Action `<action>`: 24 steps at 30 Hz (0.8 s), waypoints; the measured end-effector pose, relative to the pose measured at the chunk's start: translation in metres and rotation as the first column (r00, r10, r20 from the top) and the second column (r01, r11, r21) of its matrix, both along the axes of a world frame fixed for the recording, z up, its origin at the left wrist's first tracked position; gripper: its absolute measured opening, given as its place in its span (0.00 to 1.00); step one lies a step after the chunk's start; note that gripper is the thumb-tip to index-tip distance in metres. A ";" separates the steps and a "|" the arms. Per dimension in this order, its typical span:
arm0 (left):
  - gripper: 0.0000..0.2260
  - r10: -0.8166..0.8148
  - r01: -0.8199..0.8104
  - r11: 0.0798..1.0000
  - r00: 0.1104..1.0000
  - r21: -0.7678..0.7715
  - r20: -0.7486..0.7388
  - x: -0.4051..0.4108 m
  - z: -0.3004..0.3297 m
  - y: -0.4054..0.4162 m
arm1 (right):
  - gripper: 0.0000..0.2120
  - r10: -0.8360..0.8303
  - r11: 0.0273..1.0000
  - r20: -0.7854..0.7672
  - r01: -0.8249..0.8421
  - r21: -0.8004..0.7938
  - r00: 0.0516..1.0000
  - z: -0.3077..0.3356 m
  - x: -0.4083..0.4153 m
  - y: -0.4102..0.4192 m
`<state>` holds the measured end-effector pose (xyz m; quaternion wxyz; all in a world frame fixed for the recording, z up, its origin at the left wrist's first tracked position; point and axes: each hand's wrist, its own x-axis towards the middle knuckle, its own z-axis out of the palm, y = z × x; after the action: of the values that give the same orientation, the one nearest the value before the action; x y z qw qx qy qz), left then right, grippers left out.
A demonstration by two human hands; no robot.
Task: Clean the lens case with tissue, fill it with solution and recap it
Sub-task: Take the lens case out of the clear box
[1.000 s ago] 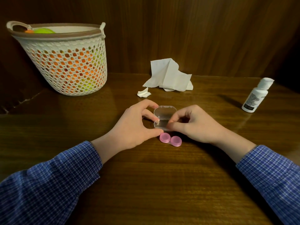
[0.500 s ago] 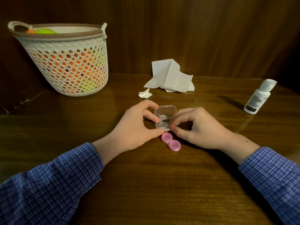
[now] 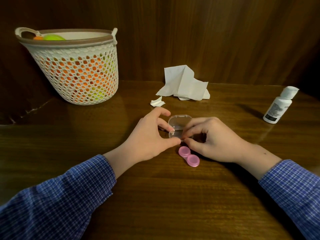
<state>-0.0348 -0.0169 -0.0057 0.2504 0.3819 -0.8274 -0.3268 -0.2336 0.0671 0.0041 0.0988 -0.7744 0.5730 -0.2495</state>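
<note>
Dark wooden table (image 3: 155, 196) backed by wood panel wall. White lattice basket (image 3: 76, 73) far left, orange and green items inside. Crumpled tissue (image 3: 183, 84) at back centre, small torn tissue scrap (image 3: 157, 102) just in front. White solution bottle (image 3: 278, 106) far right, cap on, well apart from hands. Left hand (image 3: 147, 137) and right hand (image 3: 216, 139) both pinch clear hinged box (image 3: 178, 126), lid up. Pink lens case (image 3: 189, 156) capped, on table just below thumbs, beside right hand.
</note>
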 end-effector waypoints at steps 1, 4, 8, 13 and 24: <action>0.36 0.004 -0.004 1.000 1.000 -0.002 0.002 0.000 0.000 -0.001 | 0.07 -0.001 1.000 0.008 0.001 -0.003 1.000 0.000 -0.001 0.000; 0.37 0.010 -0.010 1.000 1.000 -0.004 0.011 0.001 0.000 -0.002 | 0.07 0.005 1.000 0.091 -0.008 0.026 0.996 0.001 -0.003 0.000; 0.38 0.010 -0.010 1.000 1.000 0.009 0.015 0.002 0.000 -0.003 | 0.08 0.017 0.997 0.116 -0.026 0.078 0.993 0.003 -0.001 0.000; 0.39 0.009 -0.008 1.000 1.000 -0.002 0.020 0.001 0.002 -0.002 | 0.11 -0.041 0.984 0.105 0.021 0.178 0.994 0.010 0.001 -0.005; 0.39 0.007 -0.007 1.000 1.000 0.009 0.014 0.003 0.002 -0.003 | 0.12 -0.037 0.985 0.061 0.026 0.170 0.997 0.011 0.004 -0.004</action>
<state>-0.0323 -0.0197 -0.0041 0.2440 0.3881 -0.8265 -0.3268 -0.2295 0.0633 0.0154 0.1786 -0.7455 0.6010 -0.2262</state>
